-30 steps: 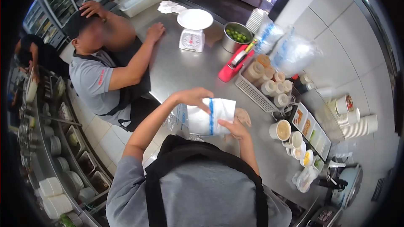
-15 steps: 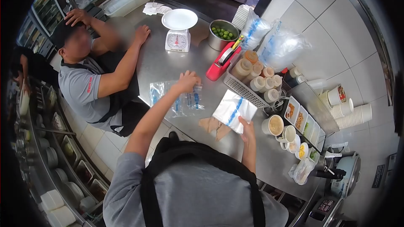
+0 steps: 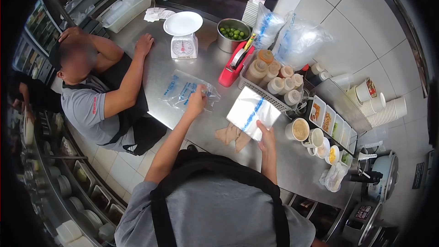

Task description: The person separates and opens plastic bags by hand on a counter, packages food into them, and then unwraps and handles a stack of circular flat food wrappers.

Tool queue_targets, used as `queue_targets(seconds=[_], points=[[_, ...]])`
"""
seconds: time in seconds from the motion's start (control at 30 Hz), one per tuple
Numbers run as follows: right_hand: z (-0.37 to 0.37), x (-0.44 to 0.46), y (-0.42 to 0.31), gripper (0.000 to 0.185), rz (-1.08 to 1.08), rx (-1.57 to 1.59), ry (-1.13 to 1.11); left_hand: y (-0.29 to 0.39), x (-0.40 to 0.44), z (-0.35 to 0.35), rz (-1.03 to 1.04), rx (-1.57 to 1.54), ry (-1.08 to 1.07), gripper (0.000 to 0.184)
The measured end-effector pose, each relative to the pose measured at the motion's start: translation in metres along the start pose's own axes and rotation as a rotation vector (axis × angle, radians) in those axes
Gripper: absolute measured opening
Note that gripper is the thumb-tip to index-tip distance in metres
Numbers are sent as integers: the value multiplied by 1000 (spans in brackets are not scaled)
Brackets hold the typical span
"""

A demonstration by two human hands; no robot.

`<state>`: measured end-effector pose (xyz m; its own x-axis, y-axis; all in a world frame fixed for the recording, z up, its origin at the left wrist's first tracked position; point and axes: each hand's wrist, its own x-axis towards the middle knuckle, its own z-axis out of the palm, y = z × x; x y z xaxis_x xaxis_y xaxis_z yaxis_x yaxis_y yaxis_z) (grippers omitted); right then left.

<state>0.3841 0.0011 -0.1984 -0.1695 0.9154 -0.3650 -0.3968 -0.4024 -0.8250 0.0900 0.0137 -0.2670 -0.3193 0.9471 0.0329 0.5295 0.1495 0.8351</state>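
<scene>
My left hand (image 3: pixel 197 101) is over the steel counter, its fingers closed at the near right part of a clear plastic bag (image 3: pixel 176 88) with blue print. The bag lies loosely spread on the metal, its right end crumpled around the fingers. In my right hand (image 3: pixel 266 138) is a flat, folded stack of plastic bags (image 3: pixel 247 106), whitish with a blue printed stripe, gripped at its lower right corner with the thumb on top. Beneath that stack, a brown cloth (image 3: pixel 232 136) shows partly on the counter.
A white kitchen scale (image 3: pixel 184 45), a pot of green limes (image 3: pixel 233 41) and a red tape dispenser (image 3: pixel 232 71) stand beyond my hands. Sauce bottles fill a grey basket (image 3: pixel 265 92); food tubs (image 3: pixel 299 130) line the right. A co-worker (image 3: pixel 98 91) leans on the counter's left side.
My left hand has drawn back toward me, and the clear bag has turned and crumpled with it. The stack stays in my right hand. The camera view has shifted slightly.
</scene>
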Motion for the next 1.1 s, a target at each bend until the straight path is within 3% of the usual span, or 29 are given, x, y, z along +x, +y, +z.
queue_targets(seconds=[0.03,0.2,0.33,0.53,0.73,0.83,0.93,0.97,1.07,1.1], points=[[8,0,-1,48,3,-11,0,5,-1,-4,-33,-101,28,36],[35,11,4,47,18,-129,-58,21,-7,-18,248,69,100,27],[64,15,12,41,-148,-267,-32,0,-1,-1,426,210,72,22],[72,30,48,36,-279,-376,-123,54,-8,-19,134,138,-31,36],[60,34,54,31,-363,-690,-365,54,-3,-29,372,284,16,47],[65,30,30,28,-180,-886,-342,65,-12,-27,427,537,-25,61],[55,46,46,26,11,-404,-219,77,-21,-23,443,639,-68,70],[60,42,41,27,42,-310,-190,75,-20,-22,483,602,-48,80],[68,35,33,28,91,-117,-147,77,-25,-17,478,517,-143,73],[67,36,40,28,79,-112,-161,90,-31,-21,405,432,-277,82]])
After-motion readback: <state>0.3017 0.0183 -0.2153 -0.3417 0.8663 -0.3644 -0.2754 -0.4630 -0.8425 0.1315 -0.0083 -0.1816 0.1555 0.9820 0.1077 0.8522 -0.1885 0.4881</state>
